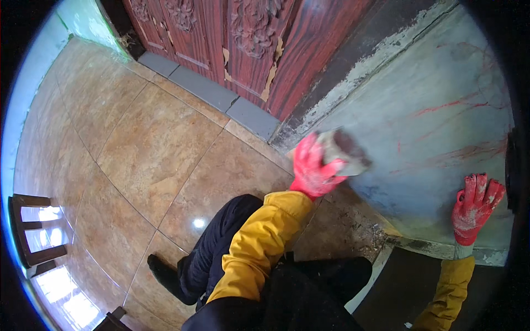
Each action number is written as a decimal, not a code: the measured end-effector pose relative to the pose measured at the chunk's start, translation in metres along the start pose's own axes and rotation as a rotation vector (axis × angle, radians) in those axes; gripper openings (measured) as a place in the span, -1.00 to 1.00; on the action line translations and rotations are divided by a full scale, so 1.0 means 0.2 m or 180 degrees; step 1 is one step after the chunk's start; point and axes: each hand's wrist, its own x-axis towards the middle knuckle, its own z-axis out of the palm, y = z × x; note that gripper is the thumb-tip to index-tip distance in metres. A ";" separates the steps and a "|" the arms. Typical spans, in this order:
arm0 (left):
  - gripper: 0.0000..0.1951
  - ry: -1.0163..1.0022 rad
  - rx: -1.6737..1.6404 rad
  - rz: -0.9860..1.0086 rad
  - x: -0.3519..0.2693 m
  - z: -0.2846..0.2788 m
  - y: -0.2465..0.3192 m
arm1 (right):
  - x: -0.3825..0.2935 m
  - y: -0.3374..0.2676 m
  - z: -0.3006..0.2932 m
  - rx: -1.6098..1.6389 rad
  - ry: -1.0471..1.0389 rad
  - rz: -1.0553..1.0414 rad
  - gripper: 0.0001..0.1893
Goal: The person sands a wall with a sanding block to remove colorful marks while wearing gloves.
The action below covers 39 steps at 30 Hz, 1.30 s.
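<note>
My left hand [316,167], in a dusty red coated glove, grips a grey, block-like piece with a dark brown patch [345,151]. The piece is blurred, so its material is hard to tell. It is low against the painted wall [397,140], near the foot of the door frame; whether it touches the wall cannot be made out. Farther right, my right hand [474,211] wears the same kind of glove, holds nothing, and lies against the wall with its fingers extended upward. White dust marks both gloves. Red streaks run across the pale blue-green wall surface.
A carved reddish wooden door [248,49] with peeling patches stands ahead, above a grey tile sill [203,89]. Brown floor tiles [136,136] spread to the left. Crumbled debris [368,236] lies in the corner by my knee. Dark wooden furniture [37,200] stands at far left.
</note>
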 end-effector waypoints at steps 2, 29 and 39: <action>-0.05 0.0403 0.0323 -0.0384 -0.24 0.08 -0.07 | 0.06 0.02 -0.09 -0.0095 0.0050 -0.0077 -0.53; -0.16 0.0753 0.0573 -0.1370 -0.37 0.09 -0.11 | 0.06 -0.04 -0.03 0.0015 0.0062 0.0001 -0.54; -0.28 0.0535 -0.0042 -0.0012 -0.12 0.07 -0.07 | 0.01 0.01 -0.02 -0.0031 -0.0030 -0.0026 -0.53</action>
